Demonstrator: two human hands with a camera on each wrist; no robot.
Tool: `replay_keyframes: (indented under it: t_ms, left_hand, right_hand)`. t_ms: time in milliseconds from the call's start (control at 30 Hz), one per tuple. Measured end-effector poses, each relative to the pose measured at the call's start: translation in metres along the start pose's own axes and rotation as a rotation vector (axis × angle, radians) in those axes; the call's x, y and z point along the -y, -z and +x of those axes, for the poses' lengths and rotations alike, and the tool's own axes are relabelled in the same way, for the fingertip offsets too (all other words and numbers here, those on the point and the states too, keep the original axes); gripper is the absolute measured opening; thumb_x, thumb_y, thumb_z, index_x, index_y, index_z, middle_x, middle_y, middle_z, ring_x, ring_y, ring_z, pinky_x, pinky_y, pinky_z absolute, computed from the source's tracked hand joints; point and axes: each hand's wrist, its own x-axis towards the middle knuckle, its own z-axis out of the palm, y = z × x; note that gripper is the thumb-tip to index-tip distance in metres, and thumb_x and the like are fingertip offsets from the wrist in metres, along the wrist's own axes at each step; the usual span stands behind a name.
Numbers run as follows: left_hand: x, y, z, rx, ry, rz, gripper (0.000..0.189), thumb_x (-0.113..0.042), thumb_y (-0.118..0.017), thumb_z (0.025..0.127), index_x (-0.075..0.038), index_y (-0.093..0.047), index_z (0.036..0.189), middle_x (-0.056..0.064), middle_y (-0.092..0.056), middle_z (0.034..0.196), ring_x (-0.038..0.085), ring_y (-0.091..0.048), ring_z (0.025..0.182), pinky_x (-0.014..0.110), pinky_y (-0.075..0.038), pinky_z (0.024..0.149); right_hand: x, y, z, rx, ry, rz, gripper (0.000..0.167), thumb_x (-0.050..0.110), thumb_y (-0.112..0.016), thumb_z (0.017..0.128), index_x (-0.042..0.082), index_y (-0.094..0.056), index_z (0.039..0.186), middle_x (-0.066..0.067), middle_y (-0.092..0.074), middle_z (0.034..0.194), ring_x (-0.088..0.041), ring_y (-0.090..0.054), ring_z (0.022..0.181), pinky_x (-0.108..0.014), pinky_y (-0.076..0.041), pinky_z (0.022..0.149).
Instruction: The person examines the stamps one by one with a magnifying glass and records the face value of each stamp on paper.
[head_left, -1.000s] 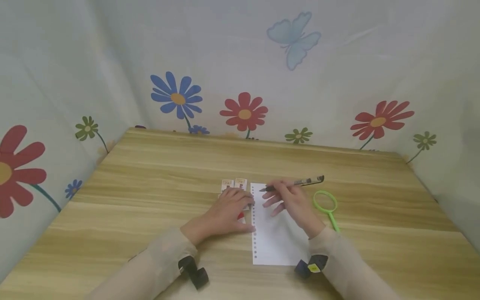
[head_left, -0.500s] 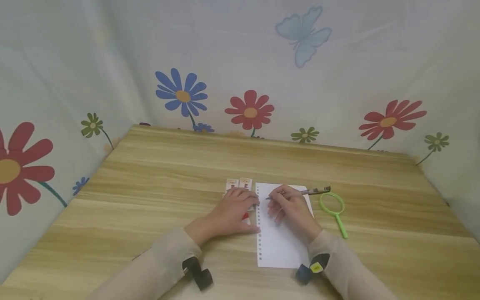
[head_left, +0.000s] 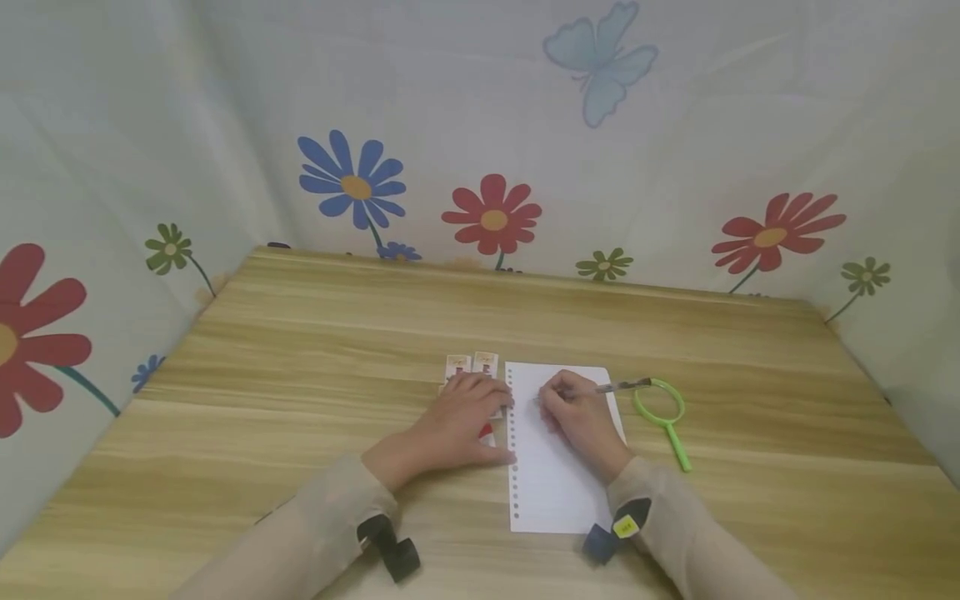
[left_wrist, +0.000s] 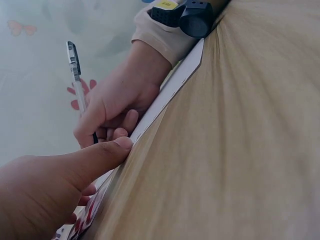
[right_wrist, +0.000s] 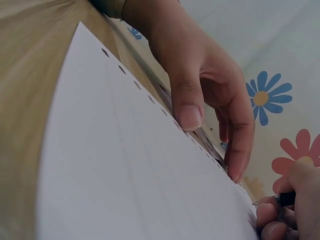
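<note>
A white sheet of loose-leaf paper [head_left: 558,492] with a row of holes down its left edge lies on the table. My right hand [head_left: 583,421] rests on its upper part and pinches a pen [head_left: 622,386], whose tip [right_wrist: 255,203] is right at the paper in the right wrist view. My left hand [head_left: 457,421] lies spread at the holed edge, thumb and fingertips touching the margin. Under that hand are several small printed cards [head_left: 485,363], mostly covered by the palm; a red patch shows between thumb and fingers.
A green magnifying glass [head_left: 677,446] lies right of the paper, its ring close to the pen's back end in the head view. The wooden table [head_left: 337,317] runs back to a flower-printed cloth [head_left: 450,100]. Dark wrist cameras [head_left: 401,558] sit on both sleeves.
My right hand has lowered to the paper, bringing the pen tip down from above the sheet. The left hand stays on the cards and margin. The head view has shifted slightly.
</note>
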Motion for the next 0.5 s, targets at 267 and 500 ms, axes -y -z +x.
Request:
replay_keyframes:
  t_ms: [267,500]
  left_hand:
    - [0.0008,0.0001,-0.0006,-0.008,-0.006,-0.001,0.072,-0.057,-0.071,0.075,-0.012,-0.056,0.13,0.004,-0.052,0.139,0.026,-0.04,0.134,0.045,-0.022,0.119]
    - [0.0011,-0.0013,0.0007,-0.007,-0.009,-0.002,0.072,-0.057,-0.071,0.076,-0.012,-0.056,0.13,0.003,-0.052,0.139,0.026,-0.04,0.134,0.044,-0.023,0.118]
  right_hand:
    - [-0.0047,-0.0016,0.0022,0.002,0.052,-0.067,0.013,0.019,-0.059,0.093,0.008,-0.061,0.085,-0.002,-0.055,0.056,-0.013,-0.051,0.048,-0.022,-0.043,0.054]
    - [-0.0042,-0.0016,0.0021,0.006,0.054,-0.081,0.011,0.018,-0.06,0.092,0.009,-0.061,0.086,-0.001,-0.055,0.055,-0.013,-0.051,0.047,-0.022,-0.041,0.051]
